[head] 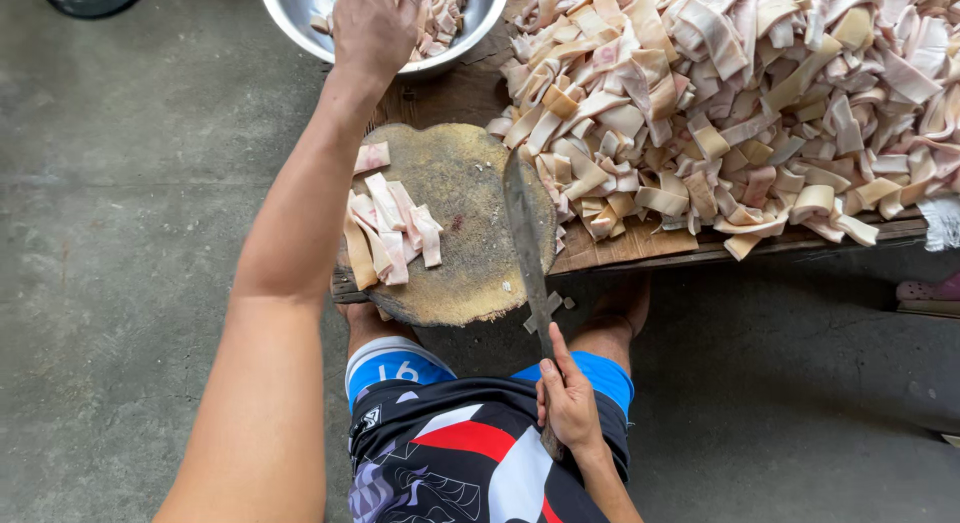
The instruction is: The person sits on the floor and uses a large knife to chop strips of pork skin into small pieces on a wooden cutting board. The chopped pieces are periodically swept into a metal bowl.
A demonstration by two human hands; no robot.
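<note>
At the tabletop's left edge, our left hand [372, 25] drops cut pieces into the steel bowl [290, 23]; right hand [568, 401] grips the cleaver [526, 238]; few strips [392, 228] on the chopping block [470, 223], big pile [740, 103] uncut.

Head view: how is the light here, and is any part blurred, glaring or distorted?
Head view: soft, even daylight with only faint shadows under the round chopping board; no strong glare, just a mild sheen on the steel bowl; the knife and pile of pork skin strips are sharp; the left hand looks slightly soft; the left forearm looks stretched by the wide lens.
</note>
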